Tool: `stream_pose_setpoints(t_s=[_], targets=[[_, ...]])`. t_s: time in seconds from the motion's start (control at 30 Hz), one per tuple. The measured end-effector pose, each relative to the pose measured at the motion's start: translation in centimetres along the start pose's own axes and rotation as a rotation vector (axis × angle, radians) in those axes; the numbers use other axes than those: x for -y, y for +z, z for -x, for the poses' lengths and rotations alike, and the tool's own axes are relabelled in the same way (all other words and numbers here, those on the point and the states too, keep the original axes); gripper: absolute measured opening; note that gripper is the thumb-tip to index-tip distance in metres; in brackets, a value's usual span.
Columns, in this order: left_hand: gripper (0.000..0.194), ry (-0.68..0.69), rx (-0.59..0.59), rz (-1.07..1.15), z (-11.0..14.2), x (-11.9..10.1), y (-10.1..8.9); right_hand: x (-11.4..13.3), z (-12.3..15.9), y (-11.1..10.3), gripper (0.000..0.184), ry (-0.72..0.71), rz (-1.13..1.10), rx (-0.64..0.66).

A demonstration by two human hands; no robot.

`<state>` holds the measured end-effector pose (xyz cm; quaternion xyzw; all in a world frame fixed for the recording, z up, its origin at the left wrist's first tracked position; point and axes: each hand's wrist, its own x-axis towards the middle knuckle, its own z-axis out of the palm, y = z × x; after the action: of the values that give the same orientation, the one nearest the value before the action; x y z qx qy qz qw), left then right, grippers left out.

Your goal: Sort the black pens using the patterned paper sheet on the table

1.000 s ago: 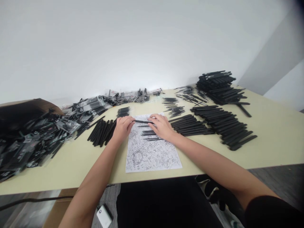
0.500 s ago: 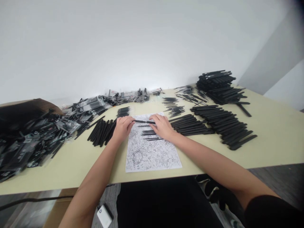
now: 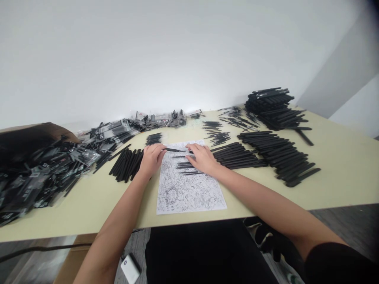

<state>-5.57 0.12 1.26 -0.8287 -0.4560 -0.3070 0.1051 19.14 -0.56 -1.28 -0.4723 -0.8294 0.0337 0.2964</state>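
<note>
From the head camera, a printed sheet (image 3: 189, 193) with a dense black-and-white pattern lies on the pale table (image 3: 340, 185), and everything is placed here by that sheet.

The left hand (image 3: 152, 159) and right hand (image 3: 203, 158) rest at its far half, well apart from each other, with a thin black stick (image 3: 176, 150) lying level across the gap above the sheet. The left hand's fingertips (image 3: 164, 148) are closed on the stick's left end. The right hand's fingertips (image 3: 189, 147) come to its other end, but whether they grip it or only touch it, I cannot tell.

A few loose sticks (image 3: 185, 167) lie on the sheet just below the stick, near both hands. Just left of the sheet sits a slanted bunch of sticks (image 3: 127, 165), with a small group (image 3: 154, 139) beyond the sheet's far left corner. Small groups (image 3: 216, 134) lie past its far edge. To the right, neat rows (image 3: 237, 156) nearly touch it, then longer rows (image 3: 281, 157), and a tall stack (image 3: 271, 108) stands further back.

Well left of the sheet, a heap of plastic packets (image 3: 38, 181) spreads along the table, beside a dark bag (image 3: 26, 136). Below the sheet, past the table edge, a white device (image 3: 130, 269) shows on the floor.
</note>
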Motion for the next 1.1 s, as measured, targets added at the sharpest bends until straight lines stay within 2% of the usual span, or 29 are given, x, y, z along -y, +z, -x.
stream_pose_setpoints(t_s=[0.67, 0.87, 1.1], targets=[[0.026, -0.025, -0.091, 0.003, 0.1, 0.6, -0.1, -0.4, -0.2, 0.3, 0.027, 0.044, -0.075, -0.047], [0.026, -0.032, -0.085, -0.005, 0.1, 0.6, -0.2, 0.0, -0.2, -0.3, 0.028, 0.035, 0.013, -0.038], [0.023, -0.069, -0.088, -0.01, 0.0, 0.7, -0.4, 0.1, -0.2, -0.8, 0.032, 0.111, 0.163, -0.092]])
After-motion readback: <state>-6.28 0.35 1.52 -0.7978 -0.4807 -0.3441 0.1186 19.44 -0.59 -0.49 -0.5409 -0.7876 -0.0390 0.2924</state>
